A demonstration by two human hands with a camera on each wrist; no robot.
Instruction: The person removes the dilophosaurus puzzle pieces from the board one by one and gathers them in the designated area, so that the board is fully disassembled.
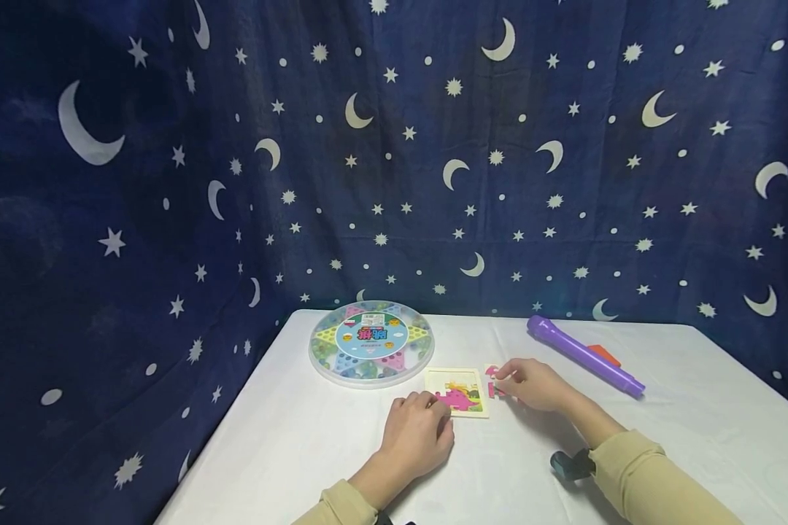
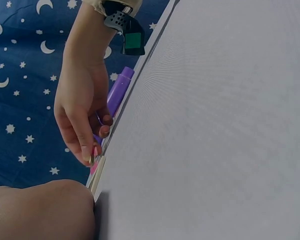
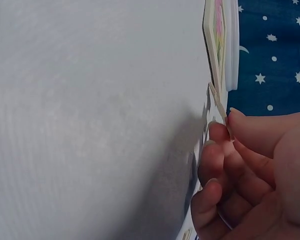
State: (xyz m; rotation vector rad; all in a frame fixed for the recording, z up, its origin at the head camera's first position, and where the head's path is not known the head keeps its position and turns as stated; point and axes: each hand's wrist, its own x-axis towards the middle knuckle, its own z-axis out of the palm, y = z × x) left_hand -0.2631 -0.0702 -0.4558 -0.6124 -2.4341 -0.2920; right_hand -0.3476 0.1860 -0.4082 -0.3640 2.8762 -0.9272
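Observation:
A small jigsaw board (image 1: 435,380) with a pale rim lies on the table, partly filled with pieces showing a pink dinosaur. My left hand (image 1: 416,432) rests at its lower left corner, fingers loosely bent; the fingertips are partly hidden. Just right of the board, my right hand (image 1: 537,385) pinches a thin puzzle piece (image 3: 219,102) between thumb and index finger. In the right wrist view that piece is tilted and seen edge-on, close to the board's corner. Pink-and-white loose pieces (image 1: 491,390) lie beside the right fingertips, partly covered by them.
Behind the board to the left lies a round Chinese checkers set (image 1: 371,343) under a clear cover. A purple tube-shaped toy (image 1: 584,356) lies at the back right, an orange piece (image 1: 605,355) beside it. A starry curtain (image 1: 420,182) hangs beyond the white table (image 1: 289,437).

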